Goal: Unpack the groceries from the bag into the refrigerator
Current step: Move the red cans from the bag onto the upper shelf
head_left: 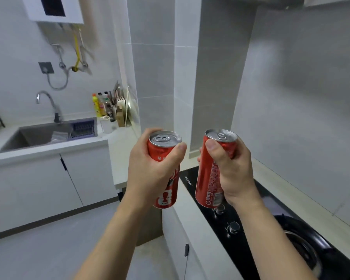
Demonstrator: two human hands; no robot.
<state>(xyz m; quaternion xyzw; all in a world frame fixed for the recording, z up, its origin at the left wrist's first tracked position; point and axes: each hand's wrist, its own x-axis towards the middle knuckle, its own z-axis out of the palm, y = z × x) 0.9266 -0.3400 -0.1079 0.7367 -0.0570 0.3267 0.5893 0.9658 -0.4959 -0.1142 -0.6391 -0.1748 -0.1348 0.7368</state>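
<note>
Head view: grey-tiled kitchen, white desk (49,152) with a steel sink (38,136) and curved faucet (49,104) well off to the left of both grips, black gas stove (240,229) just below the right one. No bag and no refrigerator anywhere in sight.

Left hand (154,168) wrapped around a red soda can (166,178), thumb laid over the upper wall near the rim, fingers curled behind. Right hand (232,172) wrapped likewise around a second red can (209,178), thumb pressed high on the front, base tilted inward toward the other can. Both cans held in the air, a gap between them, pull tabs flat and unopened.

Likely full, so fairly heavy for the size; thin metal walls, stiff while sealed yet easy to dent under a hard squeeze; smooth painted skin, possibly slippery if cold and damp. Best hold seemingly mid-body with a full wrap, as here, rather than by the rim
</note>
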